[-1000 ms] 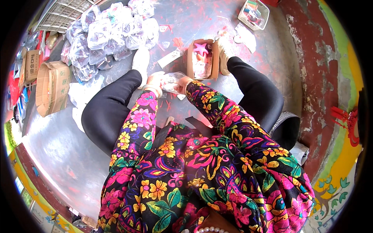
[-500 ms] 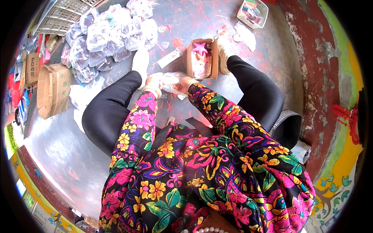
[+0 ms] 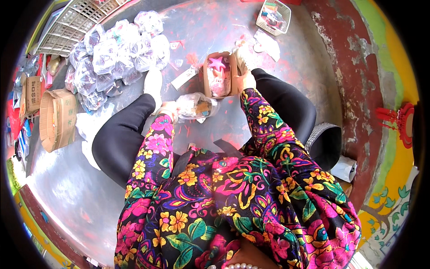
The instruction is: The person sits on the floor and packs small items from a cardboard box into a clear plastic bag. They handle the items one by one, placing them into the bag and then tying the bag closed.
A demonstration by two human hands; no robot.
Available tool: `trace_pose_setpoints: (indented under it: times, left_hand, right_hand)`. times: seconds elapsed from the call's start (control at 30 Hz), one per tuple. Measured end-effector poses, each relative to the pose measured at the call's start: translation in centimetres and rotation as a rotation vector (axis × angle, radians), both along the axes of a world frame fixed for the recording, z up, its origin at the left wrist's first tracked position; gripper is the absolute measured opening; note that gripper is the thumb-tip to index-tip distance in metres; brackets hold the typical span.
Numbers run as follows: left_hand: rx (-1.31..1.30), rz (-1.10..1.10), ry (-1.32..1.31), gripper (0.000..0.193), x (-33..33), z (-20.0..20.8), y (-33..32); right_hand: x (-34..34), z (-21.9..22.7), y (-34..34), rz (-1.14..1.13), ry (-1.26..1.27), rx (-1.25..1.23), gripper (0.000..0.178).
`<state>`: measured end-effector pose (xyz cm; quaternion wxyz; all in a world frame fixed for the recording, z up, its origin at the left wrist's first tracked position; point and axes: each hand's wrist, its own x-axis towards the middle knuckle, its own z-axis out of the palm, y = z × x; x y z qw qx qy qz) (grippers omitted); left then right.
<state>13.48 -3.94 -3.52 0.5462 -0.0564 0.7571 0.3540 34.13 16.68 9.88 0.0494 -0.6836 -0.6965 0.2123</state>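
My left hand (image 3: 169, 110) is closed on the near-left end of a clear plastic bag (image 3: 196, 106) with small brown and dark pieces inside. The bag lies sideways just above the floor, its contents blurred by the film. My right hand (image 3: 246, 82) is at the right side of a small open cardboard box (image 3: 208, 82), its fingers bent against the box wall and partly hidden. In the box are a pink star-shaped piece (image 3: 217, 63), an orange piece (image 3: 219, 74) below it and a clear-wrapped pale item (image 3: 219, 86).
Several filled clear bags (image 3: 118, 54) are heaped at the far left. A white strip (image 3: 184, 78) lies left of the box. A pale basket (image 3: 273, 18) stands at the far right, with white sheeting (image 3: 267, 45) nearer. A larger carton (image 3: 58, 120) is on the left. My shoes flank the box.
My right hand has let go of the plastic bag and moved right and up to the box's side. My left hand keeps the bag, which now shows more fully. The whole view has shifted slightly.
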Motion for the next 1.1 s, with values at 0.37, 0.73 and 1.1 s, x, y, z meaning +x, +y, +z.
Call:
trace_pose_setpoints:
  times: [0.37, 0.73, 1.1]
  left_hand:
    - [0.187, -0.147, -0.101, 0.007, -0.7, -0.1, -0.5]
    - [0.289, 0.047, -0.193, 0.005, -0.3, -2.2, -1.0]
    - [0.249, -0.078, -0.120, 0.010, 1.3, 5.7, 0.1]
  right_hand:
    - [1.5, -2.2, 0.7, 0.216, -0.235, 0.138, 0.016]
    - [-1.1, 0.3, 1.3, 0.355, -0.107, 0.226, 0.047]
    - [-1.1, -3.8, 0.9, 0.090, -0.182, -0.215, 0.049]
